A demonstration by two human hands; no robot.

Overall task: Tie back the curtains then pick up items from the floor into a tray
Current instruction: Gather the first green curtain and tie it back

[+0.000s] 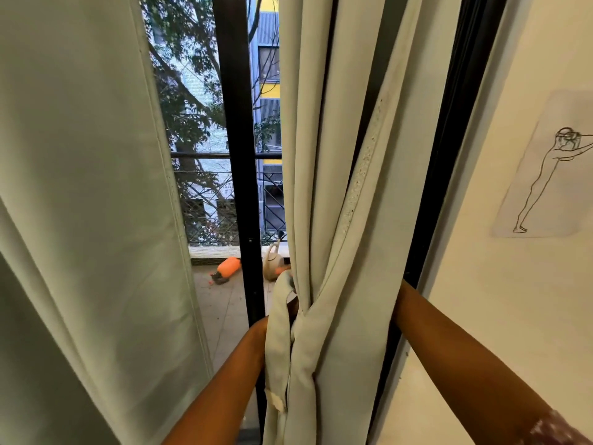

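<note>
Pale green fabric curtain (340, 220) hung gathered by a matching cloth tie-back (279, 332); both hands reached behind, their grip impossible to tell.

Black-framed window (237, 155), cream wall (513, 284), daylight.

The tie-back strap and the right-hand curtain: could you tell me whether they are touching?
Touching. The head view shows the tie-back strap wrapped against the gathered right-hand curtain, cinching its folds with no gap.

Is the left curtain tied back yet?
No, the left curtain hangs loose with no band on it, while the tie-back strap is at the gathered right curtain.
</note>
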